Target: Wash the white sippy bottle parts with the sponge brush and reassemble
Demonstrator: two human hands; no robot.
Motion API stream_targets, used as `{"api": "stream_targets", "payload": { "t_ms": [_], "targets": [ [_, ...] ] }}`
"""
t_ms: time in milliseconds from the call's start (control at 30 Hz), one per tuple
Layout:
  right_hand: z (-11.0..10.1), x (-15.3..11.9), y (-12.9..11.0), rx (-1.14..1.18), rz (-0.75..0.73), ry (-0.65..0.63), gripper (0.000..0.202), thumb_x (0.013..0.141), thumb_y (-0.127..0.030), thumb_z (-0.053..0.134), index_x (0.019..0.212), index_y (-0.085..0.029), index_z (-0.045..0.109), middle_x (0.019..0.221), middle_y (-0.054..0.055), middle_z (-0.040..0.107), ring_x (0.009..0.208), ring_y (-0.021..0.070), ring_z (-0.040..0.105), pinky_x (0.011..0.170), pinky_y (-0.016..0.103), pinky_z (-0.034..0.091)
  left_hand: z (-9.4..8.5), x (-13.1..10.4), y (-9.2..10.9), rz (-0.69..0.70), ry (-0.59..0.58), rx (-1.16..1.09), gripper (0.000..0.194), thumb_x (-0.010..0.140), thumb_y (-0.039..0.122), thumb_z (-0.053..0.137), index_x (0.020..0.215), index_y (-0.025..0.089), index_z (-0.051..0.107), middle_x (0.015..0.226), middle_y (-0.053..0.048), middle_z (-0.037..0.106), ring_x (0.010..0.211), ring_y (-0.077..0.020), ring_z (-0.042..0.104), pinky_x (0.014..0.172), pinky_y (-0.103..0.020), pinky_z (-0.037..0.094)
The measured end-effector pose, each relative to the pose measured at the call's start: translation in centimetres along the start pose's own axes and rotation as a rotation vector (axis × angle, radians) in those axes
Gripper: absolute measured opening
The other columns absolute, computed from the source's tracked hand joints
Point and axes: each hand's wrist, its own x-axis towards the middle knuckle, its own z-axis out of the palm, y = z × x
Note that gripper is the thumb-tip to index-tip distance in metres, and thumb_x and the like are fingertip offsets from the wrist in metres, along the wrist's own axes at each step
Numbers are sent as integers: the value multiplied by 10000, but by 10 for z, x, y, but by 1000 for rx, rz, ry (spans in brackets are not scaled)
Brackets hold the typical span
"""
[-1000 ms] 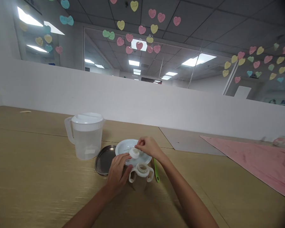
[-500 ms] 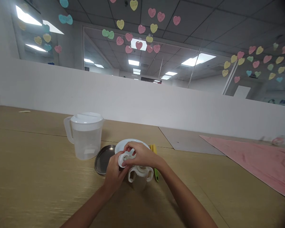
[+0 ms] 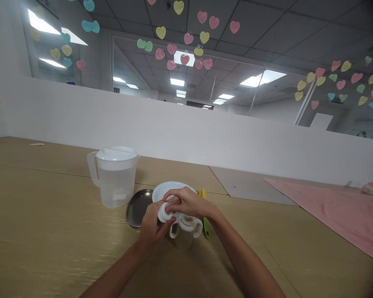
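A round white bottle cap (image 3: 163, 213) is gripped between my two hands, tilted, just above and to the left of a clear two-handled bottle (image 3: 184, 238). My left hand (image 3: 149, 223) wraps the cap from the left with its thumb underneath. From the right, my right hand (image 3: 191, 202) bends its fingers onto the cap's upper side; something clear shows at those fingertips, too small to name. The bottle stands upright on the table with its neck uncovered. Behind the hands lie a white plate (image 3: 165, 187) and, to the left, a dark metal tray (image 3: 138, 209).
A lidded translucent pitcher (image 3: 117, 182) stands back left. A brush with yellow bristles and a green handle (image 3: 207, 229) lies right of the bottle. A pink cloth (image 3: 335, 211) covers the table's right side. A white wall (image 3: 174, 128) closes off the back.
The cap has turned in my hands: its open ring faced up before, now its white side shows. My right fingers have shifted on it. The view has moved slightly.
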Motion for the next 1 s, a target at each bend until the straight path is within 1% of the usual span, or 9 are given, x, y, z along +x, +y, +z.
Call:
{"api": "stream_targets", "payload": {
  "t_ms": [233, 367, 500, 600, 700, 800, 867, 933, 1000],
  "targets": [
    [-1, -1, 0, -35, -38, -4, 182, 812, -241, 562, 991, -238, 591, 773, -20, 697, 712, 136, 629, 654, 227, 455, 1, -2, -1, 49, 43, 20, 342, 827, 360, 550, 1111, 182, 484, 1014, -82, 624, 930, -225, 588, 787, -349, 475],
    [-4, -2, 6, 60, -34, -15, 204, 811, -269, 572, 1007, -222, 596, 822, 7, 702, 709, 141, 647, 646, 231, 477, -2, 1, -3, 148, 58, 11, 334, 826, 337, 556, 1108, 176, 479, 989, -84, 626, 910, -218, 593, 770, -331, 479],
    [-9, -3, 15, 177, 10, -96, 297, 785, -329, 618, 1056, -211, 595, 914, 38, 696, 829, 169, 658, 692, 250, 495, -3, 2, -8, 238, 46, 22, 341, 818, 367, 561, 1086, 170, 486, 952, -87, 628, 871, -216, 604, 738, -317, 489],
    [-11, -2, 18, 219, 0, -134, 363, 762, -343, 649, 1091, -201, 595, 1000, 54, 671, 934, 183, 631, 748, 262, 494, -3, -1, -9, 127, 31, 31, 376, 821, 421, 539, 1097, 173, 478, 969, -96, 625, 864, -223, 609, 722, -325, 496],
    [-12, 0, 16, 298, -64, -150, 342, 771, -320, 642, 1087, -195, 608, 1107, 54, 621, 1010, 175, 590, 822, 266, 475, -3, -1, -8, -31, 37, 27, 410, 832, 453, 507, 1132, 179, 460, 1022, -105, 610, 916, -236, 600, 752, -347, 496],
    [-13, 0, 15, 312, -57, -89, 331, 805, -300, 595, 1122, -204, 581, 1095, 41, 610, 963, 150, 590, 812, 262, 467, -5, 5, -6, -139, 103, 26, 414, 842, 447, 491, 1152, 177, 447, 1064, -105, 575, 987, -241, 569, 825, -377, 472],
    [-14, 1, 18, 170, 18, 54, 332, 797, -276, 593, 1122, -211, 566, 1056, 36, 615, 864, 135, 595, 751, 257, 466, -6, 9, -6, -186, 134, 61, 416, 829, 451, 506, 1139, 176, 468, 1068, -102, 545, 1019, -244, 540, 870, -397, 445],
    [-14, 2, 24, -93, 118, 201, 324, 751, -242, 632, 1069, -202, 583, 1020, 41, 619, 800, 137, 581, 709, 259, 448, -6, 13, -7, -217, 130, 109, 425, 812, 458, 525, 1130, 178, 483, 1060, -98, 529, 1020, -249, 525, 880, -411, 429],
    [-13, 4, 32, -337, 225, 222, 341, 700, -227, 672, 1030, -187, 596, 945, 43, 633, 779, 154, 574, 688, 260, 426, -5, 13, -9, -241, 111, 136, 445, 800, 466, 538, 1130, 174, 471, 1038, -94, 545, 986, -250, 533, 862, -416, 426]
  ]
}}
